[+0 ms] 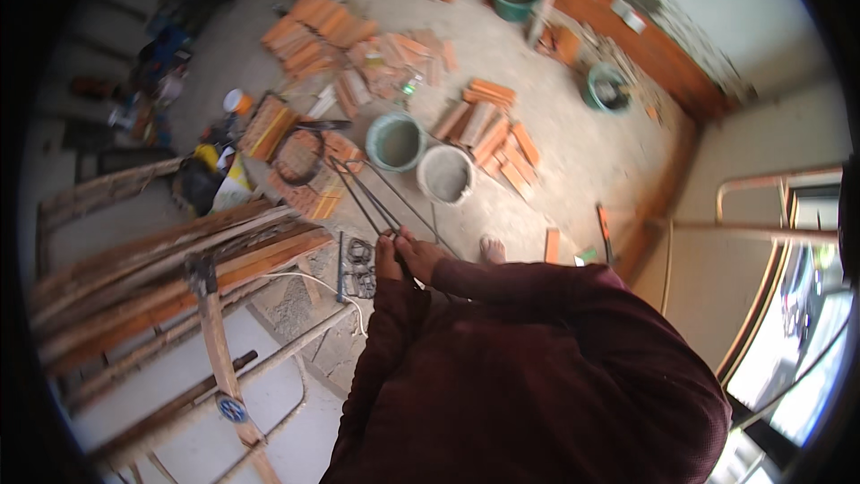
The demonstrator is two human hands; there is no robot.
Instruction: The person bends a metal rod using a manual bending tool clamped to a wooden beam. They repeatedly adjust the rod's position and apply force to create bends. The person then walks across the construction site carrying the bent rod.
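Observation:
Close together in front of my body, my left hand (388,260) and my right hand (419,257) are both closed around thin dark metal rods (369,201). From my fingers the rods run away and to the left. Their far ends reach the tile stack by the round dark-rimmed pan (297,158). One rod spreads apart from the others on the right side. How many rods each hand grips is hidden by the fingers. Beyond the hands stand a green bucket (395,118) and a pale bucket holding grey material (469,181).
Stacked wooden planks (170,273) and a metal frame (296,345) fill the near left. Several orange-brown tile piles (324,34) lie on the floor. A green tub (515,11), a ladder leg (545,13) and another bucket (588,90) stand farther off. A bare foot (492,249) shows ahead.

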